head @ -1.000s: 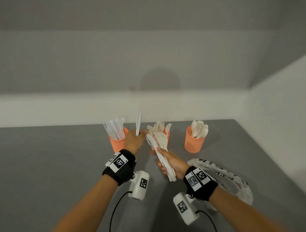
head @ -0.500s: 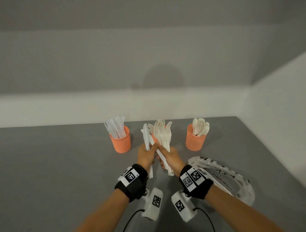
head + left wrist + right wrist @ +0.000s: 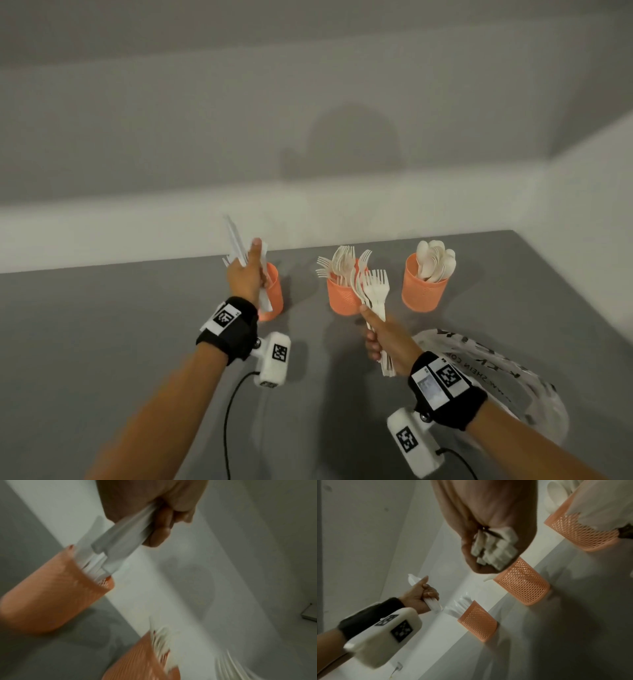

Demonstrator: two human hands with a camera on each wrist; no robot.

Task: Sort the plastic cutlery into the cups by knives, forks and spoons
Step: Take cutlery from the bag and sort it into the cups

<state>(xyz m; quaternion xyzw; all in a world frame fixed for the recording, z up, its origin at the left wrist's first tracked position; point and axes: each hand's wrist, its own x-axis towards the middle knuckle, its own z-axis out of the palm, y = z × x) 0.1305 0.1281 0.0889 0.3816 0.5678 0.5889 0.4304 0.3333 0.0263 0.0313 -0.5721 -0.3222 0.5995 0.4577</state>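
Across the lower half of the head view runs the grey worktop (image 3: pixel 102 342), and at lower right on it lies a clear plastic bag (image 3: pixel 513 387), flat and printed. Three orange mesh cups stand in a row mid-frame: the knife cup (image 3: pixel 274 291) on the left, half hidden behind the wrist, the fork cup (image 3: pixel 342 298) in the centre, bristling with tines, and the spoon cup (image 3: pixel 424 291) on the right.

Now the hands. The left hand (image 3: pixel 245 277) is raised at centre left, fingers (image 3: pixel 161 531) curled tight round a knife (image 3: pixel 236 240), its lower end just above the knife cup's rim. The right hand (image 3: pixel 380 339), at centre right, has its fingers wrapped round the handles of a bunch of forks (image 3: pixel 373 294), tines up, just in front of the fork cup.

Watch the risks here! That knife cup is already crowded and looks light; a handle catching on the packed knives or the rim could tip it. The wrist view is blurred, so this is a quick swing. And the fork bunch may slip, or snag tines already in the cup.
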